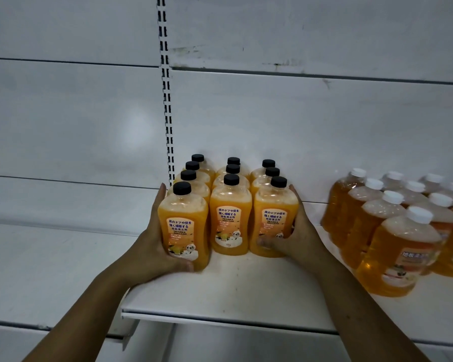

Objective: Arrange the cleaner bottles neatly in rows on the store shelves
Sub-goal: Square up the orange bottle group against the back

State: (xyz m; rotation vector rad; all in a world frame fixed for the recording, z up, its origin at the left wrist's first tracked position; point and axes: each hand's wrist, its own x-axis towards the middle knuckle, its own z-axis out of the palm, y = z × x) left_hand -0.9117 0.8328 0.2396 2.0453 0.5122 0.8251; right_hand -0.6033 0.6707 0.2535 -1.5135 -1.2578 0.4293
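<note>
White shelf [246,291] with ten black-capped bottles [230,226] of opaque orange cleaner near centre, standing upright in three rows running toward the back panel [298,121]: four in the left row, three in the middle, three in the right. Front left bottle [184,231] sitting nearer the shelf edge than the other two fronts. Left hand [152,246] cupped around that bottle's outer side from 9 o'clock, fingers wrapped around its lower front, gripping it. Right hand [298,236] pressed flat against the outer side of the front right bottle [273,223] from 3 o'clock, fingers curled around its lower front, over the label. Middle front bottle [230,228] between the two, touched by neither hand. At 3 o'clock, well apart from the black-capped set, a group of white-capped bottles [398,241] with clearer amber liquid, also in rows, partly cut off by the frame edge and blurred. Slotted upright [168,100] at 12 o'clock, just behind the left row.
</note>
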